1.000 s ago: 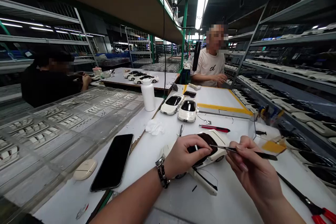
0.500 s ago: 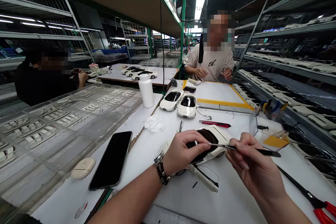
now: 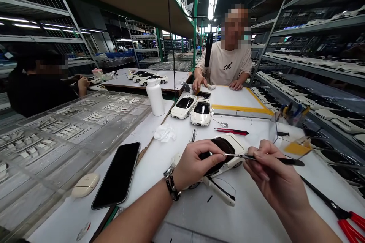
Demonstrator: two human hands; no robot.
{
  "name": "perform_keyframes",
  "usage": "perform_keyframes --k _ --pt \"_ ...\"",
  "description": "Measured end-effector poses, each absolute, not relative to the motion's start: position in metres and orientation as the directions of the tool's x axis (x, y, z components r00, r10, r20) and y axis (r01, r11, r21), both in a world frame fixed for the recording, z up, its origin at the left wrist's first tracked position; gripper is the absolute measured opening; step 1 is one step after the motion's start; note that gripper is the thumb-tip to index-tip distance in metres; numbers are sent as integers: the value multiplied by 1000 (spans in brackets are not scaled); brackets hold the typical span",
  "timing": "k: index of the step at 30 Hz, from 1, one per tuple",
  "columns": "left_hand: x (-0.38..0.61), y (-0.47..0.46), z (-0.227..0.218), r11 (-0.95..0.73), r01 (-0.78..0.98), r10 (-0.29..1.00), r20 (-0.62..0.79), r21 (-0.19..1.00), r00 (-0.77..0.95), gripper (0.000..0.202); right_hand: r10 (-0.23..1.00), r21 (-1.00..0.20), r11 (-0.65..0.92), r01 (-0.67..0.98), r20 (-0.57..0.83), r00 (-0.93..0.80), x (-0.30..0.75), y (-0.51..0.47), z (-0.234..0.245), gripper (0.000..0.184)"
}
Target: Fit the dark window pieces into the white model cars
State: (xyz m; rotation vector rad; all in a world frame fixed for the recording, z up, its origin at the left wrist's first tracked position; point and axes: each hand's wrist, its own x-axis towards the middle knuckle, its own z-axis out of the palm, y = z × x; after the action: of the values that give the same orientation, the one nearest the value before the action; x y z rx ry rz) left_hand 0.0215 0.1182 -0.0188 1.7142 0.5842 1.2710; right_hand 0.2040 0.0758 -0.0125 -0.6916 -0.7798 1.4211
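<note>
My right hand (image 3: 278,176) grips a pair of dark tweezers (image 3: 292,161), held nearly level with the thin metal tip pointing left. Thumb and forefinger of my left hand (image 3: 194,165) are pinched together right at that tip; whatever sits between them is too small to make out. Both hands are above a white model car (image 3: 238,145), which my left hand and wrist partly cover. The car's door (image 3: 222,193) stands swung out toward me. A small black strip (image 3: 210,199) lies on the white work surface beside the door.
Red-handled scissors (image 3: 339,210) lie at right, a red pen (image 3: 232,131) beyond the car. Two finished white cars (image 3: 201,112) stand farther back near a white bottle (image 3: 155,98). A phone (image 3: 116,174) and parts trays (image 3: 114,125) are at left. A co-worker (image 3: 228,62) sits opposite.
The view has shifted slightly. Both my hands keep the same hold over the car. The co-worker opposite has lowered their hands onto the table, one reaching beside the small dark part.
</note>
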Motion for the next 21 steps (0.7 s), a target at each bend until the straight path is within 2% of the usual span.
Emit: perform_keyframes --k 9,21 --pt "22 120 -19 -429 -118 818 440 896 370 8 991 -840 125 -527 132 25 204 75 -13 22" --pt "20 122 -22 -378 -123 828 395 918 398 12 931 -891 364 -273 348 105 204 70 -18 20"
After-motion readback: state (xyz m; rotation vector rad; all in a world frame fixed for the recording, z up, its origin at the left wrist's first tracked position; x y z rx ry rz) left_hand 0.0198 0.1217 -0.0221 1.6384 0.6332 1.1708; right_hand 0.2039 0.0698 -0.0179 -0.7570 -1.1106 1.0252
